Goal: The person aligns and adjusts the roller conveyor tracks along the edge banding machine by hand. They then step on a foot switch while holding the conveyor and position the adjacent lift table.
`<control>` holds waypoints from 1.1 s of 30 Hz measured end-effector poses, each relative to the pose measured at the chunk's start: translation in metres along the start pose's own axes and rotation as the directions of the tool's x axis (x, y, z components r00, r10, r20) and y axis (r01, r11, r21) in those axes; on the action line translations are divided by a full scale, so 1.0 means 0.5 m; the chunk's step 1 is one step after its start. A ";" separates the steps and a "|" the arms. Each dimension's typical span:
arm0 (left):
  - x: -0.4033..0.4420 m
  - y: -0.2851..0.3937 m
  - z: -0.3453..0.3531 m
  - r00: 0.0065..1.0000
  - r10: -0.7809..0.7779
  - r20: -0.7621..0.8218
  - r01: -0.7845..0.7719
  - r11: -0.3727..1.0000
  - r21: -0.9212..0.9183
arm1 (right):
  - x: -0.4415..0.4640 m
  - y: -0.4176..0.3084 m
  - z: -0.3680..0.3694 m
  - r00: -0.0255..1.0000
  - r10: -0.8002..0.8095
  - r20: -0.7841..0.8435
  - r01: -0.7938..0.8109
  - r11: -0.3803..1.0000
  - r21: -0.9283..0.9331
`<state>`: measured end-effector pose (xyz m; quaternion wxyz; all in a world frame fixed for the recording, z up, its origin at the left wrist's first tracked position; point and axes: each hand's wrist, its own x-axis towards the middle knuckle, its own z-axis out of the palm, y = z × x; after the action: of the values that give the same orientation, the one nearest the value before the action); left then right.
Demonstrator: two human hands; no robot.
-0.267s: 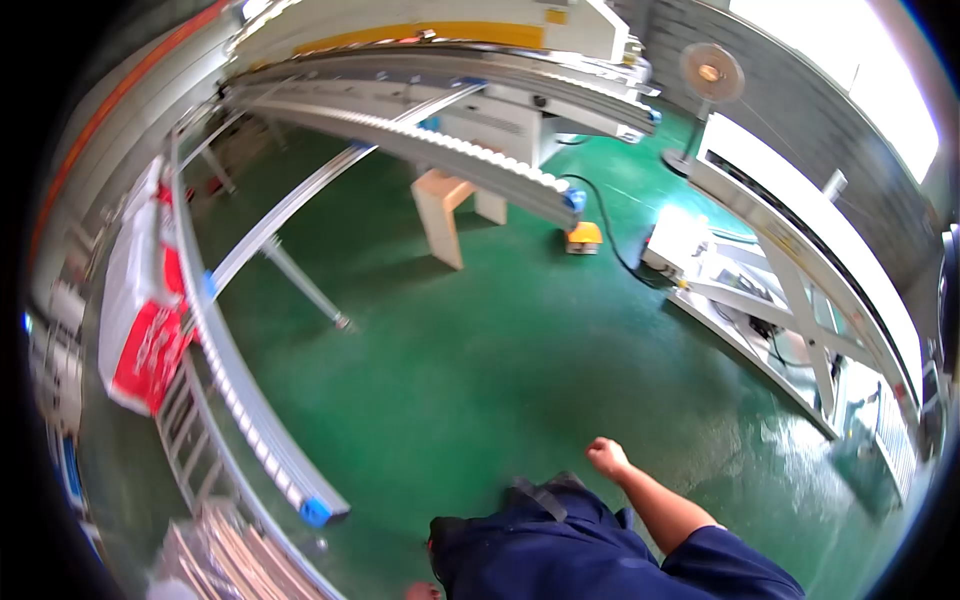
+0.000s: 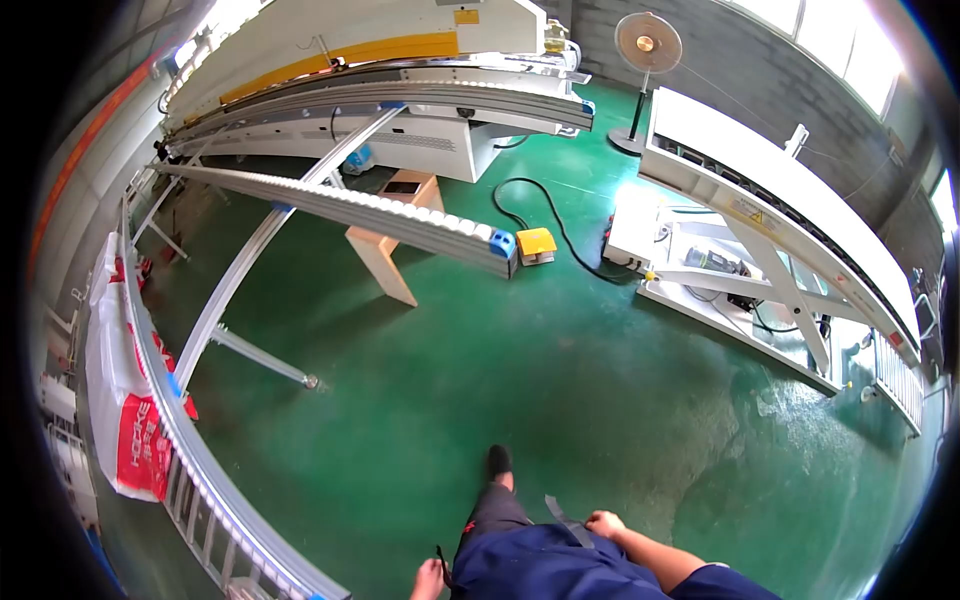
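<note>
My right hand (image 2: 605,522) hangs in front of my waist, its fingers curled in with nothing visible in them. It is beside a grey strap (image 2: 568,522) that sticks up from my dark blue clothing (image 2: 545,565); whether they touch I cannot tell. At the bottom edge my left hand (image 2: 428,578) hangs by my thigh, small and partly cut off. Its fingers look curled, and no object shows in it. A thin black cord (image 2: 442,565) lies just to its right. One dark shoe (image 2: 499,459) is forward on the green floor (image 2: 420,410).
Roller rails (image 2: 350,208) on a metal frame stand ahead and left, beside a long white machine (image 2: 390,60). A wooden stool (image 2: 385,265), a yellow foot pedal (image 2: 537,245) and a black cable (image 2: 560,225) are ahead. A scissor lift table (image 2: 760,200) and a fan (image 2: 648,45) are right.
The view has shifted, bringing the lift table and pedal fully into sight. My right hand has swung in toward my waist, my left hand shows more, and a foot has come forward.
</note>
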<state>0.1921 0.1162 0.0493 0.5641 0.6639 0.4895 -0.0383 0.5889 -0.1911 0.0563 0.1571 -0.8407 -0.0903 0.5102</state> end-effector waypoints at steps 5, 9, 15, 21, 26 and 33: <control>0.256 0.331 -0.033 0.923 -0.385 0.028 0.386 0.919 -0.078 | 0.102 -0.003 -0.148 0.979 0.199 -0.048 -0.181 0.950 0.254; 0.445 0.462 -0.013 0.892 -0.451 0.037 0.452 0.883 -0.128 | 0.092 -0.067 -0.349 0.940 0.333 -0.078 -0.240 0.804 0.544; 0.728 0.888 0.036 0.988 -0.115 -0.107 0.067 0.924 -0.376 | 0.226 -0.166 -0.712 0.904 0.308 -0.296 0.141 0.438 0.888; 0.893 1.170 -0.033 0.812 -0.156 -0.562 -0.273 0.751 -0.602 | 0.454 -0.152 -0.867 0.941 -0.014 -0.337 0.162 0.895 0.416; 0.843 1.326 -0.011 0.708 -0.326 -0.627 -0.353 0.605 -0.714 | 0.619 -0.286 -1.234 0.971 -0.183 -0.156 0.202 0.972 0.116; 0.802 1.381 0.098 0.507 -0.070 -0.859 -0.262 0.937 -0.231 | 0.761 -0.699 -1.646 0.836 -0.377 -0.399 0.496 0.830 0.255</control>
<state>0.9029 0.4008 0.2812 0.3528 0.5169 0.6641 0.4089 1.4977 0.1126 0.2188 0.4299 -0.8289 -0.1633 0.3184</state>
